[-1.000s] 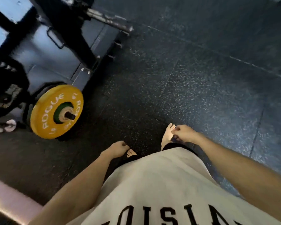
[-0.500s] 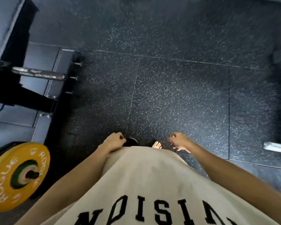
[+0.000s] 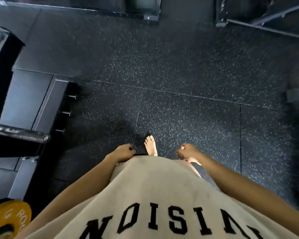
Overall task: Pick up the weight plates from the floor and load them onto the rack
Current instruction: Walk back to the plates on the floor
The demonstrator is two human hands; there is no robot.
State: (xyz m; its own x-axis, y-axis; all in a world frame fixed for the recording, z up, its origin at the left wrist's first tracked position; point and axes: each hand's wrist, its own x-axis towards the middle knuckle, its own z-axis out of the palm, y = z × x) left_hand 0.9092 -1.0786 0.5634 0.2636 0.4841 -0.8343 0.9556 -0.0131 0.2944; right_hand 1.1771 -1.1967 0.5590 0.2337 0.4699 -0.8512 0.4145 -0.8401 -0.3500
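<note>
Head view: both hands, left (image 3: 123, 152) and right (image 3: 188, 152), curled empty; yellow plate (image 3: 8, 219) on rack (image 3: 19, 135)

Plate (image 3: 6, 219) near-left; rack peg (image 3: 19, 134) beyond it

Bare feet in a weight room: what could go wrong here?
The bare foot has no protection if a plate drops. The steel peg juts out at the left, easy to bump in passing. Both the left hand and right hand are empty; no loose plate shows on the floor.
</note>
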